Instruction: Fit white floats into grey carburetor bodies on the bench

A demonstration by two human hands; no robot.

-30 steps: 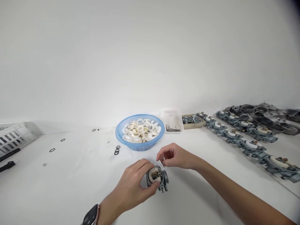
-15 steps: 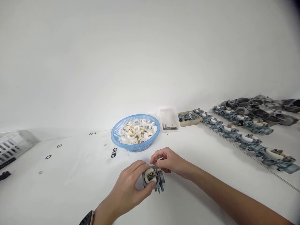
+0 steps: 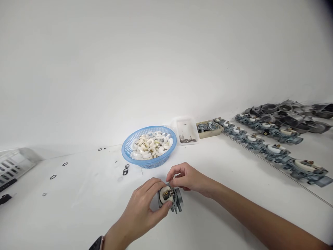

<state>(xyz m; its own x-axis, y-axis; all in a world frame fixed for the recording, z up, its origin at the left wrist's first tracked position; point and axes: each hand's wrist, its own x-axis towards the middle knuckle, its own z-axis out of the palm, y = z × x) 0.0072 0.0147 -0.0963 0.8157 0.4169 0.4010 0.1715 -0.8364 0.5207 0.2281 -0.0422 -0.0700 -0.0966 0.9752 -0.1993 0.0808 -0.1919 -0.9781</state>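
Observation:
My left hand [image 3: 145, 199] is wrapped around a grey metal carburetor [image 3: 179, 200] on the white table, thumb at the front and fingers behind. A white ring-like float [image 3: 162, 196] sits in the carburetor's open bowl side, with small brass parts [image 3: 165, 193] in the middle. My right hand [image 3: 185, 177] is closed in a pinch at the carburetor's far right rim. Whatever its fingertips hold there, if anything, is too small or hidden to make out.
Behind the hands stand a blue basket [image 3: 125, 150] of white floats, a white tray [image 3: 196, 133] with thin metal pins and a tan box [image 3: 219, 132] of parts. Carburetors [image 3: 278, 152] line up at right. Black rubber rings [image 3: 125, 171] lie left, near a white crate [image 3: 22, 163].
The thin metal pin that stood up at my right fingertips over the carburetor no longer shows there. Both hands stay almost in place; the view has shifted slightly.

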